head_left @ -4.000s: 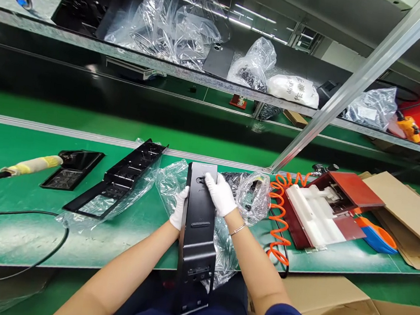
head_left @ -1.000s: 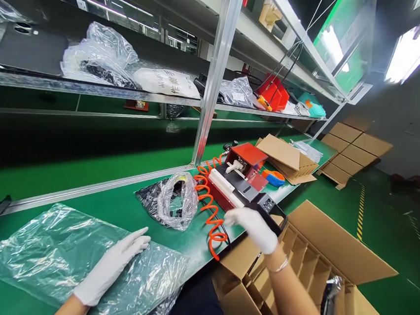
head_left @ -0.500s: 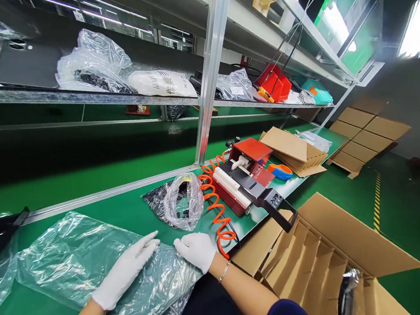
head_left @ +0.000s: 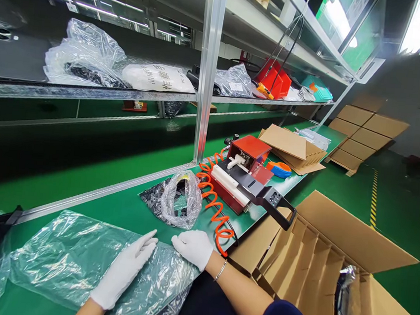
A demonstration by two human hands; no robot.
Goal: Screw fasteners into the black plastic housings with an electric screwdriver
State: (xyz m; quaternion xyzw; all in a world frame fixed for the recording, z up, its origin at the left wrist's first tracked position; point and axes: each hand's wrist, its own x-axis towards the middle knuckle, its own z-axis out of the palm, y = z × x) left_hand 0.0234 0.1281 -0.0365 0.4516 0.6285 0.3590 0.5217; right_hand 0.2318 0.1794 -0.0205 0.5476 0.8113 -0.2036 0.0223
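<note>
A large clear plastic bag (head_left: 70, 255) lies spread over the green bench top in front of me. My left hand (head_left: 123, 272), in a white glove, rests flat on it with the fingers stretched out. At the bag's right end my right hand (head_left: 194, 248), also gloved, has its fingers curled in on the edge of the plastic; the fingertips are partly hidden. Just beyond my hands stands a rolled-open clear bag (head_left: 166, 200) of small black parts. A black handled part (head_left: 262, 194) lies across a red fixture (head_left: 250, 146) further right.
An orange coiled hose (head_left: 215, 212) runs beside the fixture. At my right is an open carton (head_left: 354, 236) with cardboard dividers and one wrapped item (head_left: 344, 306). Cardboard sheets (head_left: 286, 140) and a blue-orange tape roll (head_left: 279, 169) lie further along. A shelf post (head_left: 207, 73) rises behind.
The view has shifted slightly, so the scene sits a little further left and up. Both hands keep nearly the same place on the bag.
</note>
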